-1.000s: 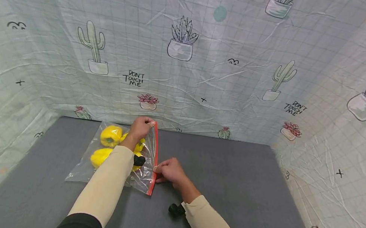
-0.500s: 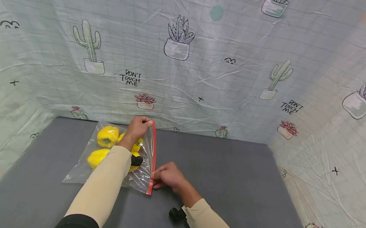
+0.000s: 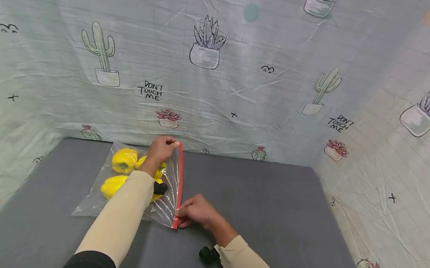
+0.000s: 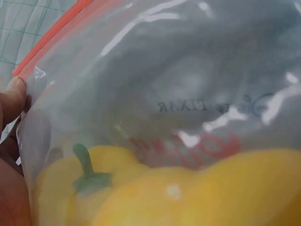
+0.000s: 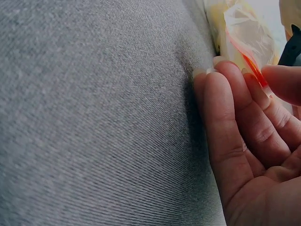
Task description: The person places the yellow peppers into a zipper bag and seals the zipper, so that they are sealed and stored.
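Observation:
A clear zip bag point(image 3: 89, 201) with a red zip strip point(image 3: 180, 178) lies on the grey table, several yellow bell peppers point(image 3: 124, 160) inside it. My left hand point(image 3: 160, 151) pinches the far corner of the bag at the top end of the strip; its forearm hides part of the peppers. Near the strip's lower end, my right hand point(image 3: 197, 210) pinches the red zip between thumb and finger. In the left wrist view a green pepper stem point(image 4: 89, 172) shows through the plastic. The right wrist view has the red strip point(image 5: 254, 68) running into the thumb and finger.
The grey table point(image 3: 262, 210) spreads to the right of the bag. A patterned cloth point(image 3: 228, 87) with cactus drawings hangs behind and along both sides. A black wrist camera point(image 3: 208, 254) sits by the right sleeve.
My right hand has slid along the red zip toward the near end of the bag. The left hand keeps its pinch on the far corner. The head view has shifted slightly.

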The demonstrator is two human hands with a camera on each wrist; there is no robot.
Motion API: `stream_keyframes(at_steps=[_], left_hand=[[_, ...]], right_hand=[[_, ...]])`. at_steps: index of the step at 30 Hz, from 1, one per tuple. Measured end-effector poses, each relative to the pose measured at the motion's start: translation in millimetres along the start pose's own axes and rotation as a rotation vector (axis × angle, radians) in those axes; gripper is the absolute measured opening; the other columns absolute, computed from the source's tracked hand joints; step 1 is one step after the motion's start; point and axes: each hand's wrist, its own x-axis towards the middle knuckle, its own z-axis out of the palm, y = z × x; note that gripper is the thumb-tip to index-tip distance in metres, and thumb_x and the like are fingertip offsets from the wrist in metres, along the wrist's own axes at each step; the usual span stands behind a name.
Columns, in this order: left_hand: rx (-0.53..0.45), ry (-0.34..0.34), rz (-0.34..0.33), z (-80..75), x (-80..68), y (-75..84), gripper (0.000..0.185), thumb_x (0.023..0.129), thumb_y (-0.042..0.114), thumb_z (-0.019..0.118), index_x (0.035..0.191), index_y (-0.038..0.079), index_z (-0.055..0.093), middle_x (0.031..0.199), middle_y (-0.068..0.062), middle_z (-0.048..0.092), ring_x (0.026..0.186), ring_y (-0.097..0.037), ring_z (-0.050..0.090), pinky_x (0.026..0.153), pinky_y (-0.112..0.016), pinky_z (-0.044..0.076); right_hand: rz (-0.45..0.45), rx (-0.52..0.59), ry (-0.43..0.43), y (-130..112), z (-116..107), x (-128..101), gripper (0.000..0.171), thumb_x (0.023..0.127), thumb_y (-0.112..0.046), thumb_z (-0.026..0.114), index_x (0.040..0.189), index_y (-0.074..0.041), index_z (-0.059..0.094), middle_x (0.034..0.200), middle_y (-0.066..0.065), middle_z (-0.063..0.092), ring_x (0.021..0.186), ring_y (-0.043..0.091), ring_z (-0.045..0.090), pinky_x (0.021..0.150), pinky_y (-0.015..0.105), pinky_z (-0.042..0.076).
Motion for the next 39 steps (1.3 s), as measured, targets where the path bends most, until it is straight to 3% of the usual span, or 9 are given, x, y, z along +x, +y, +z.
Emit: stream_keyframes(at_steps=[5,16,27,35,39], left_hand=[[-0.003,0.004,-0.022,-1.2,0.3,0.6,0.034,0.108,0.032,0.056,0.122,0.004,0.071,0.123,-0.017,0.068,0.098,-0.028,0.057,0.084,-0.039,0.047],[0.035,0.012,-0.058,-8.5,0.7,-1.0,0.035,0.107,0.037,0.057,0.124,0.009,0.072,0.127,-0.015,0.068,0.105,-0.030,0.059,0.090,-0.043,0.049],[0.162,0.064,-0.043,-10.4,3.9,-6.5,0.035,0.104,0.038,0.062,0.124,0.014,0.076,0.129,-0.013,0.073,0.109,-0.032,0.065,0.092,-0.047,0.052],[0.204,0.061,-0.032,-12.2,0.4,-6.6,0.036,0.105,0.039,0.060,0.125,0.013,0.076,0.125,-0.014,0.074,0.104,-0.032,0.065,0.083,-0.046,0.050],[0.195,0.035,-0.009,-13.9,-3.0,-7.3,0.041,0.107,0.039,0.056,0.131,0.010,0.073,0.128,-0.016,0.072,0.105,-0.034,0.065,0.089,-0.048,0.052]], right_hand=[[0.016,-0.002,-0.008,-0.9,2.9,-4.9,0.012,0.091,0.001,0.070,0.090,0.012,0.077,0.066,0.003,0.070,0.057,0.011,0.066,0.060,0.030,0.063],[0.035,-0.005,-0.034,-5.5,9.5,-11.9,0.012,0.089,0.001,0.071,0.085,0.011,0.077,0.063,0.007,0.070,0.057,0.012,0.069,0.063,0.034,0.065],[0.068,-0.001,-0.030,-3.1,16.4,-14.5,0.011,0.089,0.001,0.072,0.081,0.006,0.078,0.061,0.008,0.070,0.056,0.013,0.069,0.058,0.031,0.063],[0.052,-0.014,-0.024,-2.2,19.9,-14.6,0.012,0.089,0.001,0.072,0.084,0.010,0.078,0.065,0.014,0.072,0.056,0.012,0.068,0.059,0.032,0.064],[0.020,-0.056,-0.002,-1.3,18.1,-16.3,0.012,0.089,-0.005,0.077,0.085,0.006,0.079,0.072,0.016,0.076,0.057,0.011,0.067,0.059,0.032,0.064]])
